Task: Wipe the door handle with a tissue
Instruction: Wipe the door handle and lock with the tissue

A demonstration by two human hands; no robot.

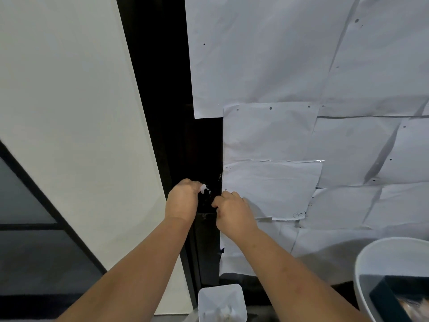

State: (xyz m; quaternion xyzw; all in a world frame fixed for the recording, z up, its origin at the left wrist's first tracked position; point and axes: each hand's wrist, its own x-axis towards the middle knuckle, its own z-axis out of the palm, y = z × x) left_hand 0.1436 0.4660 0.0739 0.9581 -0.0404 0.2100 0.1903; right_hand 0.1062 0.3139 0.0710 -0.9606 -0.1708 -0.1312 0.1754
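A dark door [204,145] stands ahead, most of its face covered with taped white paper sheets [267,66]. The black door handle [207,198] sits low on the bare dark strip and is hard to make out. My left hand [182,201] pinches a small white tissue [203,188] and holds it against the handle's upper left. My right hand [233,211] has its fingers curled at the handle's right side, by the paper's edge; what it grips is hidden in the dark.
A pale wall [69,112] runs to the left of the black door frame [151,89]. A small white bin [221,303] with crumpled tissue stands on the floor below my arms. A larger white tub [371,263] holding a dark box sits at lower right.
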